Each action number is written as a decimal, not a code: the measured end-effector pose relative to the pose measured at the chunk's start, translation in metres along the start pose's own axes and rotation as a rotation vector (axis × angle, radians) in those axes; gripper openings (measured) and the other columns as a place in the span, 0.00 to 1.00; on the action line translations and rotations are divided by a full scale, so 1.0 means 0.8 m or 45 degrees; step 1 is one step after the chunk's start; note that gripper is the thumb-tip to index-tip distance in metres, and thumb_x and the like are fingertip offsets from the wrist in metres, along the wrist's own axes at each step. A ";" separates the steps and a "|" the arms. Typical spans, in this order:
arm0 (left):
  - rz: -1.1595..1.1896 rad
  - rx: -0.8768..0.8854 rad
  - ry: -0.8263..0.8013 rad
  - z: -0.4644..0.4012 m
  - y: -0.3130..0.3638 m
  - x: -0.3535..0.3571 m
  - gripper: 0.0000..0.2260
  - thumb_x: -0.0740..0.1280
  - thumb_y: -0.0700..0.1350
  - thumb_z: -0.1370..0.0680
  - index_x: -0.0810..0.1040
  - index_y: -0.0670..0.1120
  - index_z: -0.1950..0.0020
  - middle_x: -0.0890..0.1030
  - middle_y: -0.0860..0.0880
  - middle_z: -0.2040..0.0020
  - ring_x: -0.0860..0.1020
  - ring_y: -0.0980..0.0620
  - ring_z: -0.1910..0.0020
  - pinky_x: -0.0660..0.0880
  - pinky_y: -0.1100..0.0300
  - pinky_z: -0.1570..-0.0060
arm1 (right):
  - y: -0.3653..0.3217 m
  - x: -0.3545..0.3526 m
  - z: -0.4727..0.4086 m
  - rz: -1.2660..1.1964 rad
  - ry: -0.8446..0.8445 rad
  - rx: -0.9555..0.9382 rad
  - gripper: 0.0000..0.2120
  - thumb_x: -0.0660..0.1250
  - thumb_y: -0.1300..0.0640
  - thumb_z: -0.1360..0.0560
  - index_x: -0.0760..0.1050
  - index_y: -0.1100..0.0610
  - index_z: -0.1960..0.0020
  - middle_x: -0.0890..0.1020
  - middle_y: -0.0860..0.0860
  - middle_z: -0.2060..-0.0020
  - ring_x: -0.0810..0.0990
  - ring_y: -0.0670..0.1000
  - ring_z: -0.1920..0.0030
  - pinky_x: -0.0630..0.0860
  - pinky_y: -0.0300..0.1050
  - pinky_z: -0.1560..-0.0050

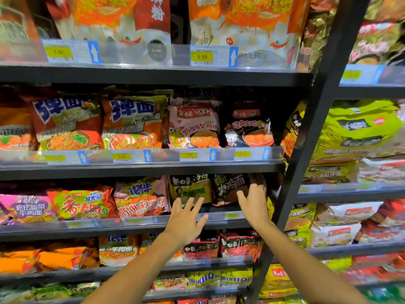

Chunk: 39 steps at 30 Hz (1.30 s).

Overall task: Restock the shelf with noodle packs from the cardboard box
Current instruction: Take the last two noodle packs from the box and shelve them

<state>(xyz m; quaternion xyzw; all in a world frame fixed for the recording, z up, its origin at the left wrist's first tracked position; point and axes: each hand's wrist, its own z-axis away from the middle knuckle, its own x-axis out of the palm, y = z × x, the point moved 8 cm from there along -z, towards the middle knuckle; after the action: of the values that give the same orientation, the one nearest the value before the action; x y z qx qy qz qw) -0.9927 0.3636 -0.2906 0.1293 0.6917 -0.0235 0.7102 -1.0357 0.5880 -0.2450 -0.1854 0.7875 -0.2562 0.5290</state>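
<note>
Two dark noodle packs sit side by side at the right end of the third shelf (135, 227) down: a black-and-green pack (190, 189) and, just to its right, a black pack (230, 188) with white lettering. They stand upright, set back from the clear price rail (219, 216) along the shelf's front edge. No cardboard box shows in the head view.

The left hand (186, 224) reaches up in front of the black-and-green pack with its fingers spread and straight; the fingertips (192, 201) overlap the pack's lower edge, though whether they touch it cannot be told. The right hand (255, 204) is raised flat against the right side of the black pack, fingers straight and close together, holding nothing; its fingertips are blurred against the packaging.

To the left on the same shelf stand a pink pack (142, 199), a red-and-green pack (82, 204) and a purple pack (26, 208). The shelf above carries two orange packs (131, 123) with blue characters, a pale pink pack (194, 126) and a black pack with a red bowl (249, 126), each behind a yellow price tag (121, 156). A dark upright post (306, 150) separates this bay from a neighbouring one stacked with lime-green multipacks (359, 132).
</note>
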 end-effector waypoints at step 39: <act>-0.028 0.318 0.116 0.066 0.049 0.020 0.37 0.37 0.70 0.23 0.53 0.53 0.19 0.49 0.55 0.19 0.43 0.46 0.19 0.45 0.47 0.22 | 0.047 -0.005 0.159 0.179 -0.286 -0.614 0.26 0.55 0.38 0.18 0.63 0.47 0.23 0.62 0.45 0.23 0.57 0.50 0.22 0.61 0.53 0.24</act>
<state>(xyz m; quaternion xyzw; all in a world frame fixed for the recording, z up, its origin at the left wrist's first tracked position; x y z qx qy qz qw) -0.9322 0.3922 -0.2996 0.2099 0.7164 -0.1112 0.6560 -0.9166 0.5937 -0.3040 -0.2782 0.7731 -0.0019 0.5701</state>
